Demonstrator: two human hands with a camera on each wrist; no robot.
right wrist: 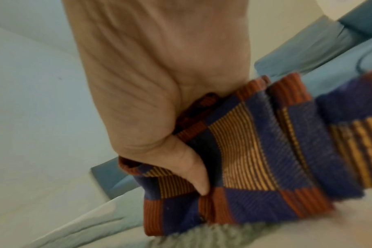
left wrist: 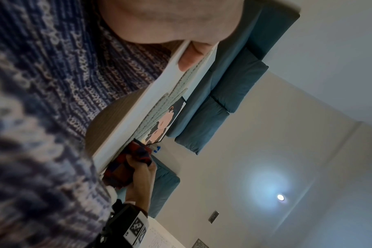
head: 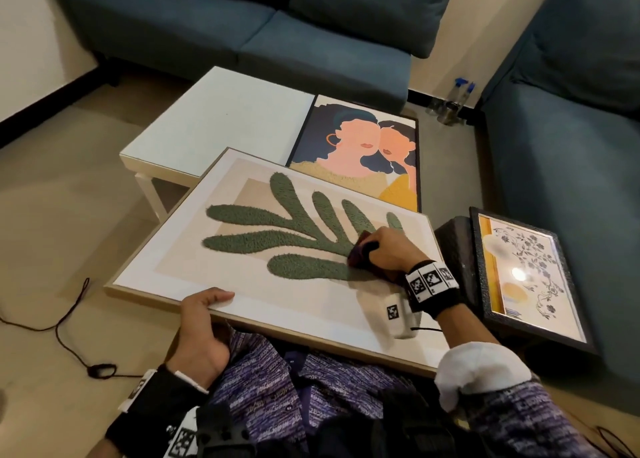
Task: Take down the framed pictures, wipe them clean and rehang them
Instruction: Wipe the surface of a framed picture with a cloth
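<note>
I had the large pale-wood-framed picture with the tufted green leaf shape lying tilted across my lap, its far edge propped toward the low white coffee table. My left hand gripped the near edge of that frame, thumb laid flat on the white border and the fingers curled out of sight underneath; the left wrist view showed the same thumb pressed on the frame's rim. My right hand was closed tight around a bunched checked cloth in red, navy and orange, and the cloth was pressed onto the base of the green leaf, near the right side of the picture. In the right wrist view the cloth was wadded in the palm with a fingertip dug into its folds, and the grey-green tufting showed just below it, though that view was blurred. Beyond the leaf picture a dark-framed print of two faces in peach, navy and yellow lay on the table, partly overlapped by the leaf frame. To my right a black-framed floral mirror panel rested on the teal fabric sofa. Two clear spray bottles with blue tops stood on the floor between the sofas.
</note>
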